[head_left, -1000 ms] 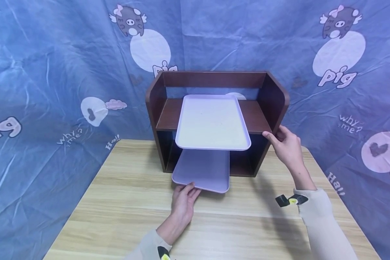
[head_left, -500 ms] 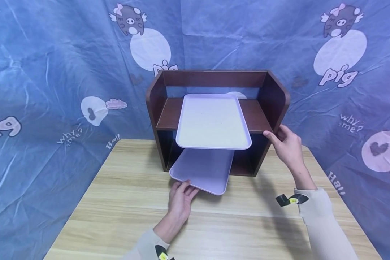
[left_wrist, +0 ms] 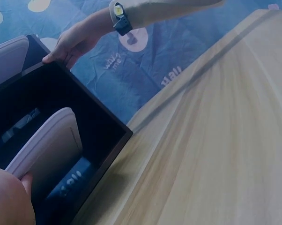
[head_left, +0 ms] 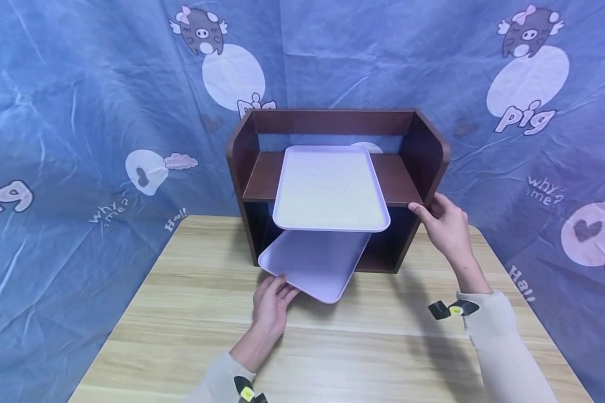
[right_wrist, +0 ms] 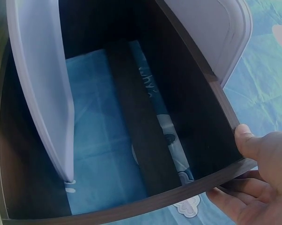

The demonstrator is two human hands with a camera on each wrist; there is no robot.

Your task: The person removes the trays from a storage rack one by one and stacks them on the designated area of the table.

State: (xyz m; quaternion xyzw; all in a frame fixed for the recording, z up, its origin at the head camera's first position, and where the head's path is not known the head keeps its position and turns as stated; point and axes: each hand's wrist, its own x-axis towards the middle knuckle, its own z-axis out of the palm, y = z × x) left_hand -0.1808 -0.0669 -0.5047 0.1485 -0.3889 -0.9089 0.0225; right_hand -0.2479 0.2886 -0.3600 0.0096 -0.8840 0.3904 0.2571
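My left hand point(head_left: 271, 305) pinches the front left edge of a pale lilac tray point(head_left: 315, 266), thumb on top and fingers beneath. This tray sits askew, part way inside the lower compartment of a dark brown wooden shelf point(head_left: 333, 122), its near corner jutting out over the table. My right hand point(head_left: 445, 224) grips the shelf's right side panel where it meets the middle board; in the right wrist view the thumb point(right_wrist: 246, 140) lies on the front edge with the fingers behind the panel. A second lilac tray point(head_left: 331, 187) rests on the middle board and overhangs its front.
The shelf stands at the back of a light wood-grain table point(head_left: 191, 313). A blue cloth point(head_left: 106, 101) with pig prints hangs behind and on both sides. Shelf walls border the lower tray left and right.
My left hand has moved left and slightly away from me with the lower tray's edge, turning the tray so its right front corner points nearer. The right hand and upper tray stay put.
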